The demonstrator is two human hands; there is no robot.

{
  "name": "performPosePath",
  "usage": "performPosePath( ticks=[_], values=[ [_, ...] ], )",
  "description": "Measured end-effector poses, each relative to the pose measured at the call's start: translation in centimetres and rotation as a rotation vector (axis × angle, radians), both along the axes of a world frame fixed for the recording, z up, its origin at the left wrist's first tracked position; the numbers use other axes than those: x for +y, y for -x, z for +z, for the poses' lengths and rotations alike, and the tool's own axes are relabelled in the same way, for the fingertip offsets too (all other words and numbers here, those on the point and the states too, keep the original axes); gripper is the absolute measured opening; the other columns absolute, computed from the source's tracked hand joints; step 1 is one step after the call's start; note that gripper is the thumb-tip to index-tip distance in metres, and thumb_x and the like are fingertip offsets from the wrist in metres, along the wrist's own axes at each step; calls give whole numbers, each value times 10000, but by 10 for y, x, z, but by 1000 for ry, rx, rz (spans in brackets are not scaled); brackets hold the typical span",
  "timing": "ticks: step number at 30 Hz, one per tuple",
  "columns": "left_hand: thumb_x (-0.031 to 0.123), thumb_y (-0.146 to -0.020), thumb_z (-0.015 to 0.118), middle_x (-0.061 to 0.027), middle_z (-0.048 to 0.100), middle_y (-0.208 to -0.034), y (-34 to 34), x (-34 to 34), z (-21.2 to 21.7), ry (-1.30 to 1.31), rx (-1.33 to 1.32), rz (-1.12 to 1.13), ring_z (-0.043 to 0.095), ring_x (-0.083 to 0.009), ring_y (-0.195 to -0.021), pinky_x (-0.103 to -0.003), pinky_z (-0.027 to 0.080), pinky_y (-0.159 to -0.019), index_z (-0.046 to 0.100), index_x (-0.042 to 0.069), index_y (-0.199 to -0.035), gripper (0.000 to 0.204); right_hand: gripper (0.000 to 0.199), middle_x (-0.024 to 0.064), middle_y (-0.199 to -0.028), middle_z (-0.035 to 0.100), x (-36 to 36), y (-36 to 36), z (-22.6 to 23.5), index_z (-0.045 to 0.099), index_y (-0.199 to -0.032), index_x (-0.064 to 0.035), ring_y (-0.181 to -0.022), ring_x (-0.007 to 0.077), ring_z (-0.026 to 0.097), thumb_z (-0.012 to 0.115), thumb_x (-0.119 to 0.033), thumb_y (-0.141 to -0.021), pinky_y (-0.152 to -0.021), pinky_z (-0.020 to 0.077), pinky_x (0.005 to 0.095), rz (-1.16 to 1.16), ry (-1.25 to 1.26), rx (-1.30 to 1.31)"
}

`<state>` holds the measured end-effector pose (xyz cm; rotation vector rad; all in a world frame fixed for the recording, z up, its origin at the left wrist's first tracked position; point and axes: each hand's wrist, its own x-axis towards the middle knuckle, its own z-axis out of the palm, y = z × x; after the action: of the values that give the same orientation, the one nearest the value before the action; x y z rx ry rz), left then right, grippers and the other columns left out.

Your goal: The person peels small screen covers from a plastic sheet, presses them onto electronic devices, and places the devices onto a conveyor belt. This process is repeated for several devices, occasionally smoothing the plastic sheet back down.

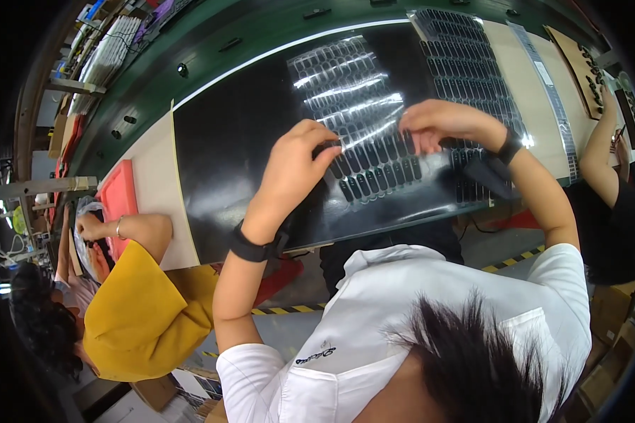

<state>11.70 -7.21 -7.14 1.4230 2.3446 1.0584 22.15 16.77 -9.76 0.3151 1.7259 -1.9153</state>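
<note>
clear plastic sheet (360, 120) of small dark oblong parts lying on black mat (226, 141), red tray (120, 194) far left. left hand (293, 166) curled, fingertips pinching one dark part; right hand (441, 123) bent down, fingers together, pressing the sheet.

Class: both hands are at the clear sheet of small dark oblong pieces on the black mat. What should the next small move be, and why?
Probably lift out the one piece under the left hand: its fingertips pinch at a row of the clear sheet, while the right hand presses the sheet flat beside it.
</note>
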Motion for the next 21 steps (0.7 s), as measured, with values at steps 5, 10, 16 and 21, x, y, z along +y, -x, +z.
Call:
performPosePath(
  ticks=[5, 10, 16, 21],
  values=[
    [48, -654, 610, -123, 546, -799, -3, 9, -30, 154, -17, -130, 539, -268, -726, -325, 431, -651, 571, -7, -809, 169, 224, 85, -619, 580, 3, 5, -5, 522, -823, -6, -433, 89, 516, 464, -223, -831, -383, 393, 170, 74, -336, -7],
    [41, -638, 609, -132, 543, -759, -4, 18, -34, 82, 33, -139, 535, -285, -715, -352, 426, -639, 573, -6, -781, 154, 287, 77, -635, 586, 11, 24, 17, 498, -866, -18, -485, 143, 544, 556, -280, -764, -429, 418, 239, 113, -947, 114],
    [19, -625, 599, -143, 537, -693, -2, 20, -41, 86, -74, -186, 534, -304, -650, -356, 431, -598, 573, -7, -731, 112, 359, 90, -841, 529, -22, 64, -1, 491, -894, -27, -762, 220, 550, 657, -245, -661, -650, 440, 295, 147, -1010, 944],
    [-4, -603, 605, -124, 536, -632, -14, 20, -18, 69, -89, -173, 537, -272, -579, -318, 428, -543, 570, -13, -678, 84, 476, 94, -965, 446, -41, 82, -10, 430, -967, -52, -801, 264, 527, 686, -238, -612, -670, 431, 336, 371, -1073, 676]
  ],
)
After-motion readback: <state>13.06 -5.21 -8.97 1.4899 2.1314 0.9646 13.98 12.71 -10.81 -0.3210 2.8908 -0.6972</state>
